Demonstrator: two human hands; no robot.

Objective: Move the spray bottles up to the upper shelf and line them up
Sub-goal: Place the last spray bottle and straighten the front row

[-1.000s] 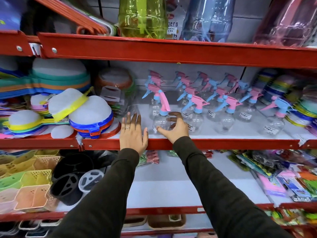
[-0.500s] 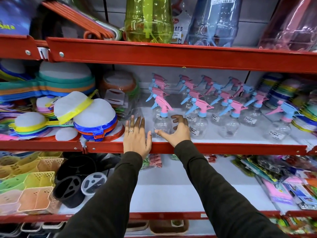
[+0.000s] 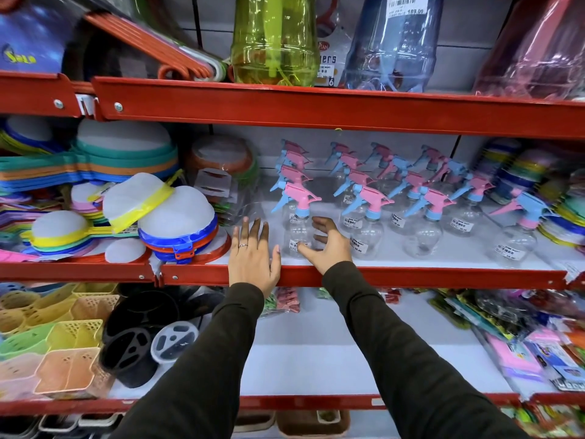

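Several clear spray bottles point(image 3: 421, 229) with pink and blue trigger heads stand in rows on the white middle shelf point(image 3: 411, 275). My right hand point(image 3: 326, 245) cups the front left spray bottle point(image 3: 296, 228), which stands upright on the shelf. The thumb lies across its lower front and the fingers curl round its right side. My left hand point(image 3: 253, 258) lies flat, palm down, on the shelf's front edge just left of that bottle, holding nothing. A lone bottle point(image 3: 516, 236) stands further right.
Stacked strainers and lids point(image 3: 152, 217) crowd the shelf to the left. Coloured plates point(image 3: 557, 191) sit at the far right. Big green point(image 3: 273, 39) and blue jugs point(image 3: 392, 42) fill the red shelf above. Baskets point(image 3: 60, 353) and packets point(image 3: 519, 340) lie on the shelf below.
The bottle in my right hand has gone from tilted to upright on the shelf. Both hands have stayed nearly in place; the view has shifted slightly.
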